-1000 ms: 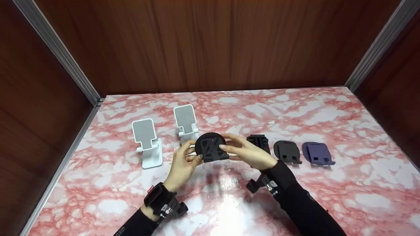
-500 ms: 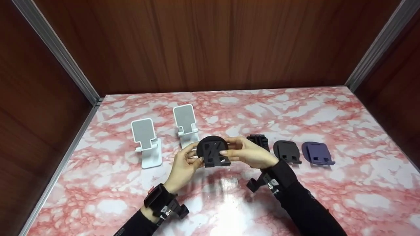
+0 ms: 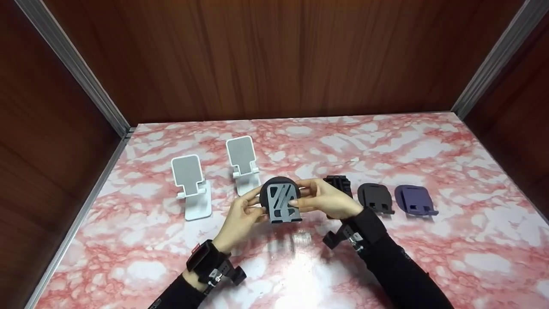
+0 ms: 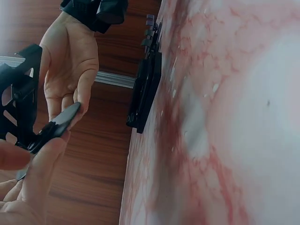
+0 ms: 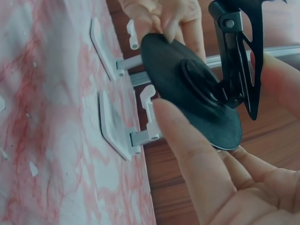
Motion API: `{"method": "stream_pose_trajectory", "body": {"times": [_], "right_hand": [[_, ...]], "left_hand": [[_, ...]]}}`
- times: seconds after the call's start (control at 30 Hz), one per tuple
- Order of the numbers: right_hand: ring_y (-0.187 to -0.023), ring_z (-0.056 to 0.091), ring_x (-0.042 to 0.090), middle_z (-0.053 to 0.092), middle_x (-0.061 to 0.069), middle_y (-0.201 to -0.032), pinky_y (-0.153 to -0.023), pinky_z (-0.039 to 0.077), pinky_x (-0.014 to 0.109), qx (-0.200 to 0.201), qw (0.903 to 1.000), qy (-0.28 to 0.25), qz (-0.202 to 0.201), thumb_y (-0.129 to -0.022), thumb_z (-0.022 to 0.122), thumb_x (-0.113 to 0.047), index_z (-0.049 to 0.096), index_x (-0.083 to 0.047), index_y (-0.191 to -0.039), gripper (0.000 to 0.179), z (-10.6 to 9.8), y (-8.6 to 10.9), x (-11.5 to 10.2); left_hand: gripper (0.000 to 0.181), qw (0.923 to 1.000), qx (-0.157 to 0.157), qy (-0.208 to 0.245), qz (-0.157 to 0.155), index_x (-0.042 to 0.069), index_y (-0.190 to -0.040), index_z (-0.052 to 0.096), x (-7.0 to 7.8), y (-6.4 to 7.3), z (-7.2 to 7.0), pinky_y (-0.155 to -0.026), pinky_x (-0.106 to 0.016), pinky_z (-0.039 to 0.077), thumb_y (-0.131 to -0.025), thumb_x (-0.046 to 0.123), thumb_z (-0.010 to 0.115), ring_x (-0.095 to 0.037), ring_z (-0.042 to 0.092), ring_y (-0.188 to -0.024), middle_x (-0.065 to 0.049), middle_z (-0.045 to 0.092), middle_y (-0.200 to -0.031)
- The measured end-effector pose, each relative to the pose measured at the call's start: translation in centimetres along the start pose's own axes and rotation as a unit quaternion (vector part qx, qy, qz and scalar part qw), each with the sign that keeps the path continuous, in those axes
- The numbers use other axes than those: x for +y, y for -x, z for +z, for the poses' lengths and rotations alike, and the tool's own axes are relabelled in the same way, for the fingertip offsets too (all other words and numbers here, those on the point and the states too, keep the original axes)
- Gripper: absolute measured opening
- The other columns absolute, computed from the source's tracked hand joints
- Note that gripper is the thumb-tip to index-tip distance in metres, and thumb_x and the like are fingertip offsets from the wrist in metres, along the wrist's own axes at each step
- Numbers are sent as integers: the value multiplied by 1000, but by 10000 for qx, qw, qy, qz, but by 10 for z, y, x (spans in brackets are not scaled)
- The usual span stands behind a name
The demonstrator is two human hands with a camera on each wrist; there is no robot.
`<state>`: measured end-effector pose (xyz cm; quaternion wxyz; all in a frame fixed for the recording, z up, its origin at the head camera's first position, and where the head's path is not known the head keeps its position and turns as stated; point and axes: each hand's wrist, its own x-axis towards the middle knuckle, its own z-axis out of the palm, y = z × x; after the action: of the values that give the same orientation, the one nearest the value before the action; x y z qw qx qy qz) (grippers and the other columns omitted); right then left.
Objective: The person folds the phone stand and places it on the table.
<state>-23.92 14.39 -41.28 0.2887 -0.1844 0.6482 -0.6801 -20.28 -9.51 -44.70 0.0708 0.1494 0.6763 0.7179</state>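
Note:
A black phone stand [image 3: 283, 201], with a round base [image 5: 187, 89] and a hinged slotted plate, is held up over the table between both hands. My left hand [image 3: 240, 216] grips the rim of the base on its left side. From the right, my right hand [image 3: 330, 199] holds the base, and its thumb lies at the edge of the slotted plate. The hinged arm [image 5: 229, 56] between base and plate is unfolded in the right wrist view. In the left wrist view, fingers of both hands pinch the round base [image 4: 65, 119] from opposite sides.
Two white phone stands [image 3: 187, 176] [image 3: 241, 156] stand unfolded at the left. To the right lie a black folded stand [image 3: 339, 184], partly behind my right hand, a dark grey stand [image 3: 374, 197] and a purple stand [image 3: 414, 200]. Wood-grain panels [image 3: 274, 60] enclose the marbled table [image 3: 386, 141].
The phone stand has moved slightly right and toward me. Its slotted plate has tilted up to face the head camera and now looks lighter grey. Both hands keep their hold.

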Motion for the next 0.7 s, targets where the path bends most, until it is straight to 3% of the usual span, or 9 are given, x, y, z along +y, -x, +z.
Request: {"method": "stream_pose_trajectory", "body": {"times": [0.2, 0.33, 0.7], "right_hand": [[-93, 68, 23, 68, 17, -106, -87, 55, 42, -13, 9999, -139, -9, -89, 65, 2, 38, 14, -138, 57, 0, -3, 3], [-92, 68, 23, 69, 18, -104, -85, 56, 41, 36, 10000, -77, -3, -88, 66, 3, 41, 14, -136, 55, 2, -4, 4], [-85, 70, 21, 70, 19, -101, -80, 58, 39, 11, 9998, 24, -188, -87, 67, 4, 49, 14, -129, 46, 4, -4, 7]], "left_hand": [[59, 9997, -112, 195, -128, -9, -144, 34, 1, 1, -1, -82, -40, 57, -94, 10, 60, -23, 69, -90, -26, 60, -124], [62, 9999, -59, 78, -99, -10, -141, 39, -1, 1, -1, -80, -39, 58, -89, 8, 68, -26, 70, -88, -27, 61, -120], [56, 9999, 29, 139, -87, -13, -136, 42, 0, 0, 1, -77, -34, 59, -88, 2, 66, -23, 71, -83, -27, 64, -114]]}}
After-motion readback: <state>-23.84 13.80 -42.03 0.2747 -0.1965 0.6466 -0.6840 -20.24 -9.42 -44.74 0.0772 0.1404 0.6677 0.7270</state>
